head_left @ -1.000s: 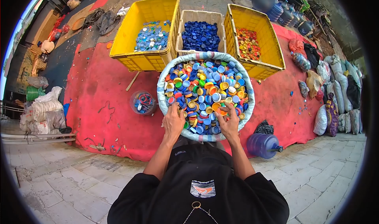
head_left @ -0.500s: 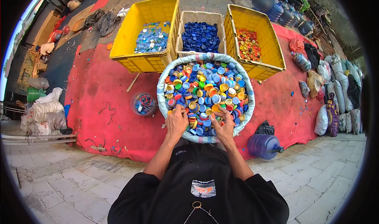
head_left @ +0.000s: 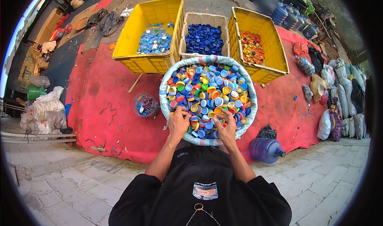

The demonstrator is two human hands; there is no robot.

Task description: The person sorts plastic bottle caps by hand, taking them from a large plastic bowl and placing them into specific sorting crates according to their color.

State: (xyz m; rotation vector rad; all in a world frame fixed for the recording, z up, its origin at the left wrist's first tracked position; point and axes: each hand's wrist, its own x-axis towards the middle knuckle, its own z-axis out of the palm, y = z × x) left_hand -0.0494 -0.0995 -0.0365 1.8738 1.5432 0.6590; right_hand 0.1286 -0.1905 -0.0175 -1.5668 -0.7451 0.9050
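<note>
A round basket (head_left: 252, 94) with a pale blue cloth-wrapped rim holds a heap of mixed-colour plastic bottle caps (head_left: 199, 88). My left hand (head_left: 178, 122) is at the heap's lower left side, its fingers curled down against the caps; whatever they pinch is hidden. On the lower right of the heap rests my right hand (head_left: 226, 126), with thumb and fingers apart, touching caps. Beyond the basket stand a yellow crate (head_left: 147, 62) of light blue caps, a whitish crate (head_left: 205, 17) of dark blue caps, and another yellow crate (head_left: 265, 68) of red, orange and yellow caps.
A clear tub (head_left: 145, 105) with small red and blue pieces sits left of the basket on the red mat (head_left: 103, 126). To the right lies a blue water jug (head_left: 265, 149) near a black bag (head_left: 267, 131). Filled sacks (head_left: 339, 90) line the right side.
Both hands stay almost in place over the caps, with only slight finger movement. The crates appear slightly lower in view as the camera shifts a little.
</note>
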